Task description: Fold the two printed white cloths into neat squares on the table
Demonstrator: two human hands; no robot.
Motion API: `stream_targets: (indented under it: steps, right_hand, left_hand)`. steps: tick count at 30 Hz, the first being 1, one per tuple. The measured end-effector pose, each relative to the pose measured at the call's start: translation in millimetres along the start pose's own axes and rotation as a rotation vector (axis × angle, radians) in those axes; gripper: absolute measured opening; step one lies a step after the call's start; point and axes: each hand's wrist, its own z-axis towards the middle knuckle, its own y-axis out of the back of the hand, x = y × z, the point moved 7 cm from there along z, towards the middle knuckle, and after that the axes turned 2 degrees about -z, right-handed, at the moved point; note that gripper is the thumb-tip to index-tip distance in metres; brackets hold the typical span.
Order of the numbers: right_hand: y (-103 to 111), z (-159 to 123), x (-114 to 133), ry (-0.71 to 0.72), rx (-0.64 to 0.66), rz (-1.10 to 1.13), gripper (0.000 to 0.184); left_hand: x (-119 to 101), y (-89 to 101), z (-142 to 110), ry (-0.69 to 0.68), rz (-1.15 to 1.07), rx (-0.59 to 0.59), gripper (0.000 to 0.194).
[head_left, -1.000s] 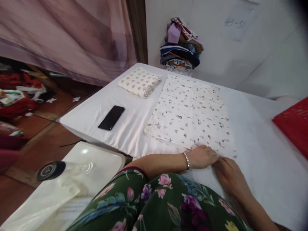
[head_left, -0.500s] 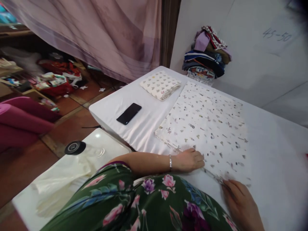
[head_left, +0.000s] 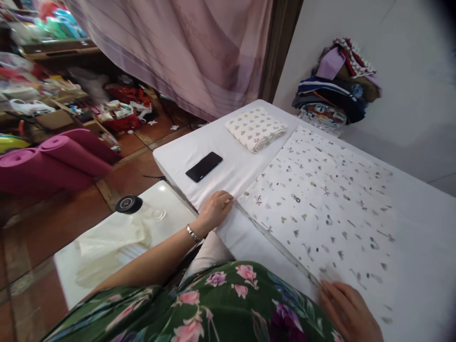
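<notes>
A white cloth (head_left: 313,204) printed with small grey and brown motifs lies spread in a rectangle on the white-covered table. My left hand (head_left: 216,209), with a metal bracelet at its wrist, is closed at the cloth's near left corner, fingertips pinching its edge. At the near right end of the same edge is my right hand (head_left: 345,306), slightly blurred, its fingers closed over the hem. The edge runs fairly straight between the two hands. Behind the left hand lies a black phone (head_left: 204,166), and farther back a folded printed cloth (head_left: 254,127).
A lower white surface (head_left: 171,199) at left holds a round black lid-like object (head_left: 128,204) and pale translucent material (head_left: 110,242). Stacked clothes (head_left: 335,85) stand by the wall. Rolled pink mats (head_left: 67,161) and cluttered boxes occupy the floor at left.
My left hand has slid left along the near edge to the cloth's corner. My right hand stays by the right end, a little lower. The view has turned left.
</notes>
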Motion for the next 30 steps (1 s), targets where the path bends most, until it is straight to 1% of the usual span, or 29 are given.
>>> stream_targets:
  steps: [3,5,8,10,13,15,17,19,21,24,27,30]
  right_hand:
    - [-12,19,17,0.131,0.066,0.035,0.028]
    - [-15,36,31,0.205,0.084,0.085,0.023]
    - [-17,70,58,0.322,0.155,0.176,0.020]
    - [-20,96,79,0.373,0.224,0.232,0.020]
    - [-29,139,111,0.382,0.295,0.323,0.021]
    - [-41,166,133,0.365,0.317,0.354,0.018]
    - [-56,188,153,0.356,0.303,0.328,0.013]
    - [-73,203,168,0.354,0.274,0.257,0.014]
    - [-88,211,175,0.350,0.266,0.193,0.018]
    - [-104,214,175,0.316,0.294,0.181,0.015]
    - [-108,214,171,0.279,0.304,0.240,0.012]
    - [-107,214,169,0.255,0.304,0.273,0.012]
  left_hand:
    - [-3,-7.9,8,0.026,0.003,0.047,0.023]
    - [-5,-12.8,14,0.043,0.008,0.073,0.025]
    - [-5,-16.1,18,0.067,0.011,0.082,0.025]
    - [-4,-16.7,19,0.084,0.005,0.078,0.025]
    - [-4,-17.3,18,0.107,-0.018,0.068,0.024]
    - [-4,-17.2,17,0.120,-0.051,0.055,0.023]
    - [-5,-16.7,17,0.138,-0.107,0.045,0.021]
    - [-4,-17.2,17,0.175,-0.183,0.058,0.021]
    - [-1,-18.6,16,0.231,-0.264,0.093,0.022]
    - [4,-21.3,16,0.302,-0.378,0.150,0.024]
    - [8,-24.9,16,0.343,-0.484,0.188,0.026]
    - [11,-28.6,16,0.377,-0.554,0.195,0.026]
